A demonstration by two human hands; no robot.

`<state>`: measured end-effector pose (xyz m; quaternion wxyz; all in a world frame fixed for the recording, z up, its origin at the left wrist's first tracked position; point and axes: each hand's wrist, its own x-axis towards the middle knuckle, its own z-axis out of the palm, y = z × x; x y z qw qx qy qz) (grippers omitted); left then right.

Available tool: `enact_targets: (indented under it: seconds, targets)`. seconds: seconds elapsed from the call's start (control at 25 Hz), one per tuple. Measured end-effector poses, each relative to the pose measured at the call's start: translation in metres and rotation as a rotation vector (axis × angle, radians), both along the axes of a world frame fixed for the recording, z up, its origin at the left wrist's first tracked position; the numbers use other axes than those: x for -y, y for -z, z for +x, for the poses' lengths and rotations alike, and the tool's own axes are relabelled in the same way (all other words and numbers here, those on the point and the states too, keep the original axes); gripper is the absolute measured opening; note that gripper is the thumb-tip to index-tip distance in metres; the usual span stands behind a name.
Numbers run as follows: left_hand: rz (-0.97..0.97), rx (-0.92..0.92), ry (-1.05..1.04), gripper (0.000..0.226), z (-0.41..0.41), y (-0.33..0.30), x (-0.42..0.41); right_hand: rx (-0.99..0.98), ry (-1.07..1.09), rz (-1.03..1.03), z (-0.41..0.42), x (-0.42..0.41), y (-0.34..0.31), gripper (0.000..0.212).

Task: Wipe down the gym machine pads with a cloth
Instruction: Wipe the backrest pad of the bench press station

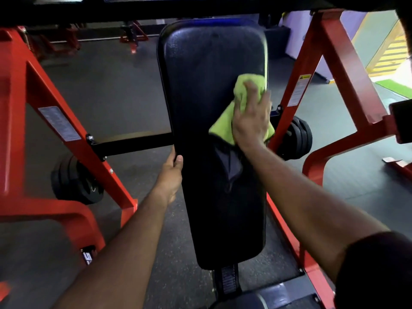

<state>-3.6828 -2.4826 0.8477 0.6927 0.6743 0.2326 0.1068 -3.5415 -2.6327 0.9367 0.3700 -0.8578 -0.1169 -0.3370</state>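
Observation:
A long black back pad point(205, 85) stands tilted in the middle of the head view, with a torn patch near its centre. My right hand point(250, 121) presses a lime-green cloth point(225, 123) flat against the pad's right side, fingers spread and pointing up. The cloth bunches above my fingers and hangs out below my palm. My left hand point(172, 175) grips the pad's left edge, thumb on the front face and fingers hidden behind.
Red steel frame legs point(73, 139) rise on both sides of the pad. Black weight plates point(73, 181) hang at the lower left and others point(298, 139) at the right. A dark seat pad point(256, 302) shows at the bottom. Dark rubber floor lies all around.

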Motion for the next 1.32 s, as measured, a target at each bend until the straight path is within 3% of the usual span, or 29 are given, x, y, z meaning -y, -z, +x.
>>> enact_targets:
  seconds: [0.12, 0.2, 0.36, 0.44, 0.56, 0.72, 0.8, 0.88, 0.96, 1.04, 1.08, 1.16, 1.24, 1.32]
  targets:
    - [0.024, -0.006, -0.008, 0.050, 0.000, -0.001, -0.001, 0.071, -0.015, 0.075, 0.018, -0.046, -0.067, 0.045]
    - [0.036, -0.001, -0.024, 0.049, 0.002, 0.000, -0.003, 0.173, -0.124, -0.056, 0.005, -0.070, -0.072, 0.049]
    - [0.035, -0.006, -0.063, 0.043, 0.002, 0.002, -0.002, 0.386, -0.446, -0.479, -0.055, -0.075, 0.015, 0.060]
    - [0.035, 0.002, -0.070, 0.045, 0.003, 0.004, -0.004, 0.400, -0.494, -0.553, -0.067, -0.045, 0.061, 0.058]
    - [0.048, -0.010, -0.054, 0.045, 0.005, 0.012, -0.011, 0.268, -0.278, -0.382, -0.038, 0.010, 0.070, 0.055]
    - [0.051, 0.013, -0.004, 0.046, 0.003, 0.009, -0.004, 0.039, 0.046, 0.013, 0.004, 0.003, 0.008, 0.048]
    - [0.085, 0.018, 0.001, 0.047, 0.005, 0.012, -0.010, 0.141, -0.044, 0.014, -0.015, -0.038, 0.003, 0.051]
    - [0.064, -0.016, 0.010, 0.046, 0.009, 0.018, -0.022, 0.281, -0.303, -0.196, -0.060, -0.074, 0.028, 0.058]
    - [0.312, -0.114, -0.018, 0.026, 0.002, 0.012, -0.021, 0.237, -0.458, -0.359, -0.097, -0.072, 0.064, 0.060]
    - [0.783, -0.062, -0.165, 0.025, -0.011, -0.001, -0.020, 0.160, -0.394, -0.339, -0.102, -0.038, 0.102, 0.061]
    - [1.033, 0.081, -0.194, 0.026, -0.017, -0.013, -0.019, 0.125, -0.303, -0.282, -0.097, -0.017, 0.116, 0.058]
    - [1.462, 0.374, -0.039, 0.024, -0.014, -0.034, -0.022, 0.015, -0.061, -0.041, -0.077, 0.015, 0.118, 0.048]
    - [1.820, 0.494, 0.167, 0.027, 0.021, -0.067, -0.029, -0.146, 0.086, 0.222, -0.053, 0.012, 0.096, 0.044]
    - [2.053, 0.565, 0.261, 0.033, 0.068, -0.102, -0.031, -0.232, 0.174, 0.340, -0.049, -0.012, 0.073, 0.049]
